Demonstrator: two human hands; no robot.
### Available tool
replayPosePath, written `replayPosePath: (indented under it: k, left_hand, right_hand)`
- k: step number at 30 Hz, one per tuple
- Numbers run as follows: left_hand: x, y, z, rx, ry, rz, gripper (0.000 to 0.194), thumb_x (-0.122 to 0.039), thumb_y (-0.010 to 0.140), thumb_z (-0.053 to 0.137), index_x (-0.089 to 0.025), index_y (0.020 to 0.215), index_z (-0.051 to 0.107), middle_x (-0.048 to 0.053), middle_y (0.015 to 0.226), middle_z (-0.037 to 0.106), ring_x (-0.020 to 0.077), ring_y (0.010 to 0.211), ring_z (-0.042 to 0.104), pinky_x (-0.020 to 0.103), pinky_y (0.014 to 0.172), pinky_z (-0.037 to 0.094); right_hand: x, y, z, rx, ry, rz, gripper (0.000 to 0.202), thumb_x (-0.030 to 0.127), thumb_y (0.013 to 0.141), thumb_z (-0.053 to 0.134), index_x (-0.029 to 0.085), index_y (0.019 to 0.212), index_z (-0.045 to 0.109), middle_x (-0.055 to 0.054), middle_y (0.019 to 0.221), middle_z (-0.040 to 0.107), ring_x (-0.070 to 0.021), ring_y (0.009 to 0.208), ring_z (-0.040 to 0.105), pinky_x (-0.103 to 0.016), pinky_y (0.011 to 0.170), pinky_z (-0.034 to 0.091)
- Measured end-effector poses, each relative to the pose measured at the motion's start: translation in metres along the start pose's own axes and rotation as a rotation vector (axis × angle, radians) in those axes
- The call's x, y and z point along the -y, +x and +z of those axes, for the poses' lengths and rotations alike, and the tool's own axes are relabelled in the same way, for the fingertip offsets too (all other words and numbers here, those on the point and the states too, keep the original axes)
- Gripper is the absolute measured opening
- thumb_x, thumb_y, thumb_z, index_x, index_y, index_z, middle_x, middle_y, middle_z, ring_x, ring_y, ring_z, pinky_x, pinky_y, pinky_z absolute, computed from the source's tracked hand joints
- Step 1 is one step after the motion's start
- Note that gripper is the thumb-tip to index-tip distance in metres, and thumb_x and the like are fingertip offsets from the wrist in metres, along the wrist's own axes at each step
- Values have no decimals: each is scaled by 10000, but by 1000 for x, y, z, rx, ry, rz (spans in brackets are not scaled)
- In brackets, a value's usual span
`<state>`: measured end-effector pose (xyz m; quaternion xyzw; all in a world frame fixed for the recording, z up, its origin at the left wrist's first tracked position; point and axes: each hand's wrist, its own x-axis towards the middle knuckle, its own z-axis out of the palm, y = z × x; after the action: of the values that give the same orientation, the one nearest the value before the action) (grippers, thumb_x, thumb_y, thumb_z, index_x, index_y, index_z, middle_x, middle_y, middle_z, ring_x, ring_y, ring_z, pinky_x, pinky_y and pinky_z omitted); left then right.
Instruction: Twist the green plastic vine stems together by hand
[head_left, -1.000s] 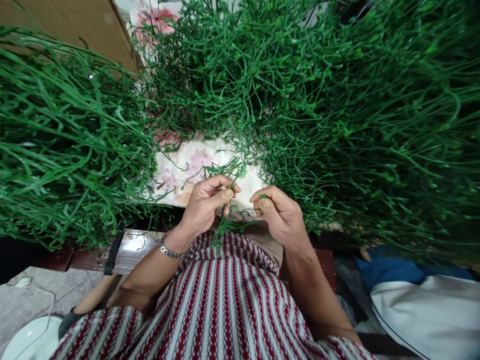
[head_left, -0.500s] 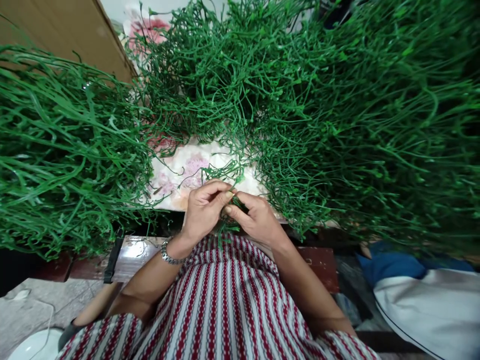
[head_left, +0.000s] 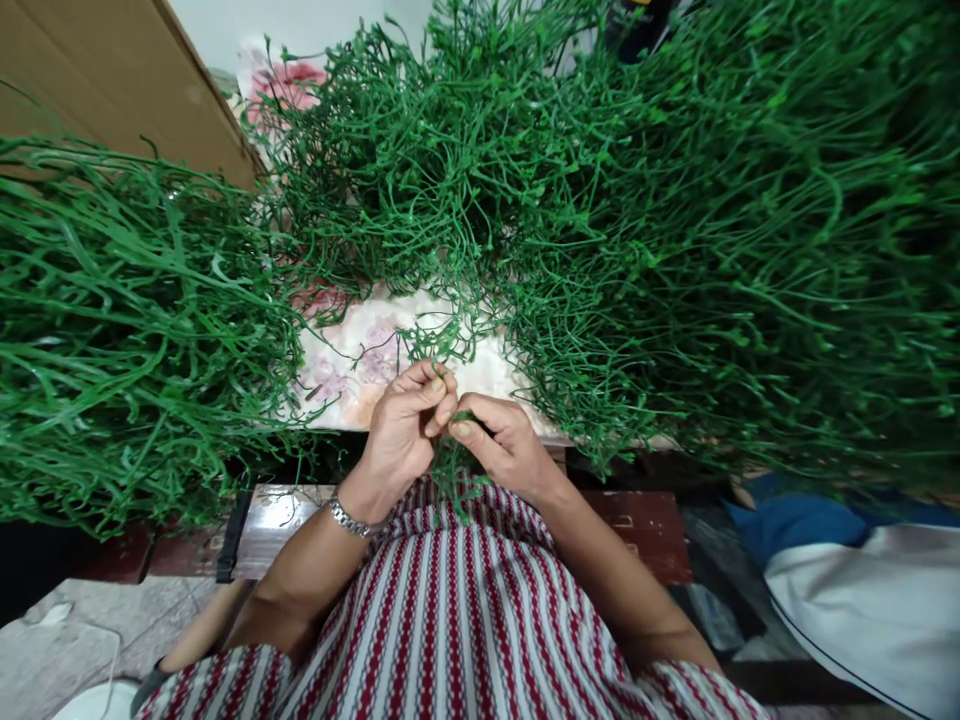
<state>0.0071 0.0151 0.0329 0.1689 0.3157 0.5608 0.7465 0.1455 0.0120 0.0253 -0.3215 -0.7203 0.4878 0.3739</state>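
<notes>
My left hand (head_left: 403,425), with a metal watch on its wrist, pinches thin green stems near the table's front edge. Close beside it, my right hand (head_left: 506,440) has thumb and forefinger closed on a green stem piece (head_left: 459,485) that hangs down in front of the striped shirt. Some green strands (head_left: 439,340) rise above my left fingertips over the floral cloth (head_left: 487,370). Where exactly the stems run between the fingers is too small to tell.
Big heaps of green plastic-looking stems lie at the left (head_left: 127,330), at the back (head_left: 465,150) and at the right (head_left: 712,250). A cardboard box (head_left: 97,70) stands back left. A dark object (head_left: 637,30) is behind the heap. A person in white and blue (head_left: 862,590) sits at the right.
My hands have parted slightly, the right one now a little lower. More of the green piece hangs below them. The view has shifted slightly.
</notes>
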Motion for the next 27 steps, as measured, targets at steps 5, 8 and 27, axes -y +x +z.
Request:
replayPosePath:
  k: [5,8,27]
  left_hand:
    - [3,-5,1,8,-14,6,72,-143,656,647,-114,653,582,-39,459,517,15,313,325,150,347,244]
    - [4,-9,6,-13,-76,66,92,-151,642,656,-130,635,567,-56,399,455,27,320,309,160,357,231]
    - [8,-8,6,13,305,307,63,-189,664,723,-158,706,687,9,750,585,105,772,538,193,727,432]
  right_hand:
    - [-4,2,-6,125,55,-24,286,341,887,475,132,743,608,-3,649,553,-88,568,465,-211,567,350]
    - [-8,2,-6,83,141,-20,325,401,862,502,138,688,581,5,604,519,-89,531,440,-215,523,333]
    - [2,3,-5,-162,-203,-50,242,291,853,529,179,647,469,32,592,428,-90,552,395,-218,553,328]
